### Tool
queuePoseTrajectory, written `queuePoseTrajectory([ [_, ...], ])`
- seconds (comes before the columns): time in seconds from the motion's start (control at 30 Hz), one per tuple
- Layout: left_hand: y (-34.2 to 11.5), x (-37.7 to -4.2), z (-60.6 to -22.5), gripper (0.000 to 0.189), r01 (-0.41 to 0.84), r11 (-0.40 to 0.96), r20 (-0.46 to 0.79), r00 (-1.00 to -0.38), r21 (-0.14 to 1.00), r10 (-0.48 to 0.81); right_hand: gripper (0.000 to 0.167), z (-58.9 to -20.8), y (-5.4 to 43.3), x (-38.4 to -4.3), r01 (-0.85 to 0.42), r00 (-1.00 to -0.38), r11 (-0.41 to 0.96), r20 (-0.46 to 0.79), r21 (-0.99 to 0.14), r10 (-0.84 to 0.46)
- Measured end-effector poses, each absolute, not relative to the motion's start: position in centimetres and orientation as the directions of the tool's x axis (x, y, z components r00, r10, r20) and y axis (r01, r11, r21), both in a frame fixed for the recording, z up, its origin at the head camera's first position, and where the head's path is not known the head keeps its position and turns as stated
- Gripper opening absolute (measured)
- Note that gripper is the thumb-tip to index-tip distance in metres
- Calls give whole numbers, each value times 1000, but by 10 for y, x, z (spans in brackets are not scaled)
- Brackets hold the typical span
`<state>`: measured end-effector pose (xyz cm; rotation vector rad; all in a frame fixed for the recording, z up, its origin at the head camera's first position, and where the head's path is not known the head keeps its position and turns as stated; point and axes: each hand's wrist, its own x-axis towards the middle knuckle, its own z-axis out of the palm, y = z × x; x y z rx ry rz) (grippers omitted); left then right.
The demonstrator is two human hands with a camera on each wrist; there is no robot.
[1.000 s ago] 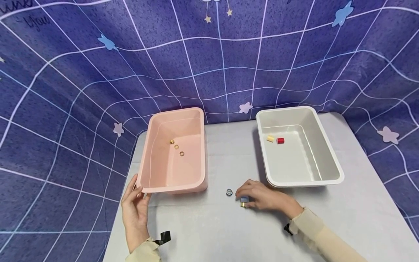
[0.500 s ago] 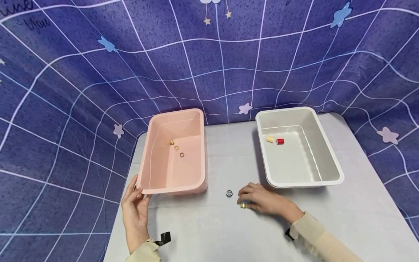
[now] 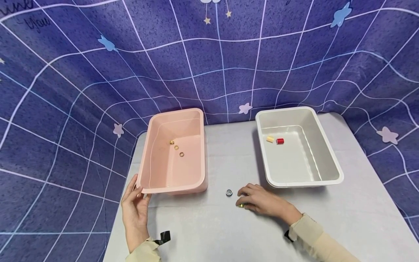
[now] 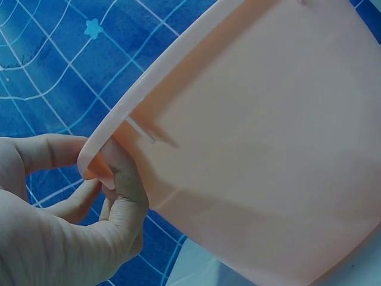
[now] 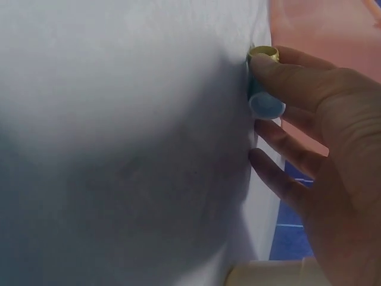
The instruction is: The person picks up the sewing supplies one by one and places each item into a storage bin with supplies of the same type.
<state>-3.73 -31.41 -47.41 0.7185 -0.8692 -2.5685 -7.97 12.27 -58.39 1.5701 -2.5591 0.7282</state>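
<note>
My left hand (image 3: 135, 209) grips the front left corner of the pink bin (image 3: 203, 160), the rim pinched between thumb and fingers in the left wrist view. Low over the table, my right hand (image 3: 260, 200) pinches a gold ring (image 5: 265, 51) between thumb and index finger. Right beside that ring is a blue thread spool (image 5: 267, 106), its pale round end facing the right wrist camera; in the head view the hand hides it. A small dark silvery round piece, like a bobbin (image 3: 229, 193), lies on the table left of the right fingertips.
Several small gold rings (image 3: 181, 154) lie inside the pink bin. The grey-white bin (image 3: 332, 153) at the right holds a red thread spool (image 3: 280, 141) and a pale yellow spool (image 3: 270, 139). A blue patterned curtain (image 3: 209, 72) hangs behind the table (image 3: 209, 233).
The right fingers have closed in around the gold ring, and the blue spool has gone from sight under the hand in the head view. The left hand stays on the pink bin.
</note>
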Motion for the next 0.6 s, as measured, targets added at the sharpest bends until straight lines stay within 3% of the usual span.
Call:
queuePoseTrajectory([
  [0.27, -315, -37, -475, 50, 162, -761, -332, -829, 628, -450, 22, -585, 119, -79, -849, -490, 385, 268, -361, -829],
  [0.6, -317, -34, -475, 51, 146, -744, -305, -848, 652, -434, 20, -581, 111, -78, -825, -506, 353, 296, -442, -810],
])
